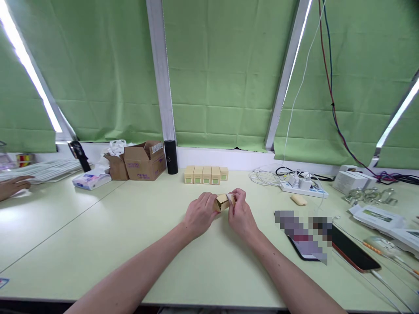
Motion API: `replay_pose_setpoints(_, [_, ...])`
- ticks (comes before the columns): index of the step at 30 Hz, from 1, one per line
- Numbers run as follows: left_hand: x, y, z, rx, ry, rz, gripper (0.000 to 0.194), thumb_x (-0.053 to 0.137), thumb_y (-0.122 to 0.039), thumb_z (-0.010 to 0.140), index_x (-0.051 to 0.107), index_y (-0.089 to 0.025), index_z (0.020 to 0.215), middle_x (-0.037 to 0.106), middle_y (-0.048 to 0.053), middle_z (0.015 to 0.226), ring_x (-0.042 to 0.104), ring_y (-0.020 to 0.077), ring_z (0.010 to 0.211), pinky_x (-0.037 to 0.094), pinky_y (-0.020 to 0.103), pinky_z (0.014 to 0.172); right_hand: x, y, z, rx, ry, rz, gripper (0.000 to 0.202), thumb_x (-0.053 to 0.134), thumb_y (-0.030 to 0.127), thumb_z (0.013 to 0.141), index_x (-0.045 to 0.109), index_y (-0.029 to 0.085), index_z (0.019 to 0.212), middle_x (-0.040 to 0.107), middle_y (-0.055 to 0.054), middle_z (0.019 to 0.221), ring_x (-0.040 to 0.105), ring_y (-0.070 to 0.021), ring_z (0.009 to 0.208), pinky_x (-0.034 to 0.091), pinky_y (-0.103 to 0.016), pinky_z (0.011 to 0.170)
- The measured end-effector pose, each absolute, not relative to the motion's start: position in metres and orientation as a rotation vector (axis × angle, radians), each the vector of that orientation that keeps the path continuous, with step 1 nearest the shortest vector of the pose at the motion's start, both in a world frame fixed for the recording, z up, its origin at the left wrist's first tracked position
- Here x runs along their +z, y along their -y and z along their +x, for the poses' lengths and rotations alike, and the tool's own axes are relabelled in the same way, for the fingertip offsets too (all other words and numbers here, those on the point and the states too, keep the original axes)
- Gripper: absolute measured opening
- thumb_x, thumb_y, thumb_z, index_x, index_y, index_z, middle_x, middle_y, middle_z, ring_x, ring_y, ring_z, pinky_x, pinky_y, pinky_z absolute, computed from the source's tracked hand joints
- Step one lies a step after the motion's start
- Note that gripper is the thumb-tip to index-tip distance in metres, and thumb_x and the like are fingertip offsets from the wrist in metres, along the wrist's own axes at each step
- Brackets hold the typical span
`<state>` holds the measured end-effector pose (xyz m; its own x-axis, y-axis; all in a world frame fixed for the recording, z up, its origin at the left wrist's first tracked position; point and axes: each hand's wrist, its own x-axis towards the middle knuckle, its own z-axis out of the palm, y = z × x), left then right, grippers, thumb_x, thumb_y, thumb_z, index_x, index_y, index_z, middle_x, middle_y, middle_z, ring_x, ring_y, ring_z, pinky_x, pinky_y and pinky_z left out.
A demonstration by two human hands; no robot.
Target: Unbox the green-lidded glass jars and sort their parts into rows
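Between my two hands, just above the table, is a small tan cardboard box, tilted and with its end flaps standing out. My left hand is closed round its left side. At the other end, the fingers of my right hand are closed by a whitish piece; whether this is a flap or a folded paper I cannot tell. Behind them, a row of several similar tan boxes with green labels stands on the table.
The pale table holds brown cartons, a black cylinder and a tissue pack. To the right lie a power strip, two phones and cables. Another person's hand rests at far left.
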<state>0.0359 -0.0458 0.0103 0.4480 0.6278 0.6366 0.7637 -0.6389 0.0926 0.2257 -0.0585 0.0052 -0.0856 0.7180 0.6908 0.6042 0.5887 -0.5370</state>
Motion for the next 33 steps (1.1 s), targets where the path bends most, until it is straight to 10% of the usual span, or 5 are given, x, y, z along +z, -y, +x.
replay_pose_setpoints(14, [0.007,0.04,0.032,-1.097,1.431,-2.593,0.046,0.068,-0.031,0.091,0.046,-0.026,0.131,0.068,0.01,0.121,0.067,0.0302,0.11,0.055,0.043,0.083,0.011,0.063,0.226,-0.088,1.708,-0.924,0.034,0.05,0.019,0.095,0.049,0.023,0.128,0.062,-0.015,0.122,0.062,-0.0304,0.114,0.059,-0.05,0.088])
replay_pose_setpoints(21, [0.013,0.043,0.031,-0.98,1.361,-2.637,0.029,0.06,-0.026,0.095,0.051,-0.028,0.122,0.067,0.006,0.122,0.065,0.0265,0.11,0.055,0.038,0.078,0.013,0.073,0.221,-0.131,1.915,-0.577,0.035,0.044,0.006,0.095,0.058,0.026,0.121,0.068,-0.011,0.106,0.067,-0.0262,0.101,0.061,-0.046,0.082])
replay_pose_setpoints(33, [0.018,0.046,0.031,-0.939,1.389,-2.678,0.056,0.06,-0.026,0.095,0.039,-0.029,0.146,0.064,0.008,0.137,0.06,0.028,0.124,0.057,0.042,0.089,0.008,0.056,0.229,-0.15,1.768,-0.83,0.033,0.04,0.012,0.1,0.057,0.024,0.126,0.069,-0.011,0.114,0.067,-0.0258,0.109,0.059,-0.047,0.093])
